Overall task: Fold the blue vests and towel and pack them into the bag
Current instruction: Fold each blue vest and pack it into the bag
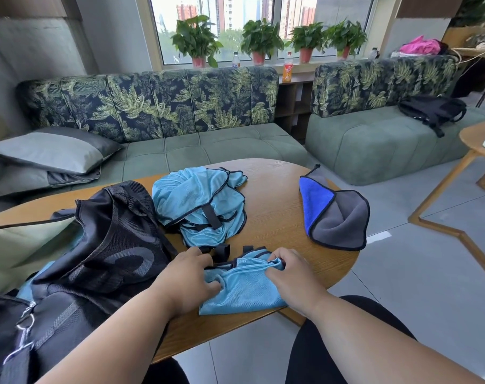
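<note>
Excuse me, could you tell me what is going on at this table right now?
A person seated at the wooden table is folding a light blue mesh vest. The left hand holds its left side and the right hand pinches its upper edge. A second blue vest lies crumpled further back, not yet folded. The blue and grey towel lies loosely doubled over at the table's right. The black mesh bag sits to the left.

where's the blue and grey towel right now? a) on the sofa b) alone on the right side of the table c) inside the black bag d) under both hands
b: the towel lies on the table's right side, while both hands work a vest.
</note>
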A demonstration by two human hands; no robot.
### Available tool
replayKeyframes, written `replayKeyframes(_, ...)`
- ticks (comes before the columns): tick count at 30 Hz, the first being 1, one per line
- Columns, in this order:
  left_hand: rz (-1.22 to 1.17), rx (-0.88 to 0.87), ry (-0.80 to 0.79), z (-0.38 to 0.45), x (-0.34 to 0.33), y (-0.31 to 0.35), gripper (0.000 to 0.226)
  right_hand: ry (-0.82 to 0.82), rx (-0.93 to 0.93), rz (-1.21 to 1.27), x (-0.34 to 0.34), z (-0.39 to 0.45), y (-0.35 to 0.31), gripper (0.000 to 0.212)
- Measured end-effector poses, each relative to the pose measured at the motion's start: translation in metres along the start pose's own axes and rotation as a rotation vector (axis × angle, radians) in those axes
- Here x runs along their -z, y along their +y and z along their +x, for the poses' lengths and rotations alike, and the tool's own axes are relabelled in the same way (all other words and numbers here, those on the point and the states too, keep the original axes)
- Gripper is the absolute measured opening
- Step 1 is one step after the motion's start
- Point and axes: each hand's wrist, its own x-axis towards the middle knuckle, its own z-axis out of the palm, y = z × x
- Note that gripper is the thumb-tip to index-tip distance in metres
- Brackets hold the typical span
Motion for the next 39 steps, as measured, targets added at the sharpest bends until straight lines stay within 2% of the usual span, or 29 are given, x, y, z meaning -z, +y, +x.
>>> replayKeyframes(5, -0.041, 0.058, 0.075, -0.002, 0.001, 0.003, 0.039, 0.003, 0.001, -0.018, -0.002, 0.002, 0.001, 0.007)
replayKeyframes(10, -0.063, -0.015, 0.010, 0.000, 0.000, -0.002, 0.028, 0.008, -0.010, -0.048, -0.003, 0.004, 0.000, 0.006)
replayKeyframes(14, -0.014, -0.015, -0.047, 0.002, 0.001, -0.002, 0.040, 0.010, -0.017, -0.062, -0.004, 0.004, -0.001, 0.005)
replayKeyframes(22, -0.019, 0.040, 0.048, 0.002, 0.002, 0.002, 0.041, 0.000, -0.014, -0.064, -0.004, 0.005, 0.000, 0.005)
replayKeyframes(28, 0.072, 0.091, -0.004, 0.005, 0.012, 0.002, 0.056, -0.007, -0.019, -0.064, -0.005, 0.005, 0.001, 0.007)
replayKeyframes(31, 0.083, 0.130, 0.055, 0.003, 0.012, 0.003, 0.055, 0.001, -0.021, -0.064, -0.006, 0.006, 0.001, 0.006)
replayKeyframes(35, -0.014, 0.120, 0.136, -0.006, 0.008, 0.002, 0.049, 0.014, -0.011, -0.047, -0.007, 0.006, -0.002, 0.006)
replayKeyframes(39, -0.127, 0.106, 0.292, -0.024, 0.003, 0.005, 0.037, 0.052, 0.054, 0.025, -0.007, 0.006, -0.007, 0.006)
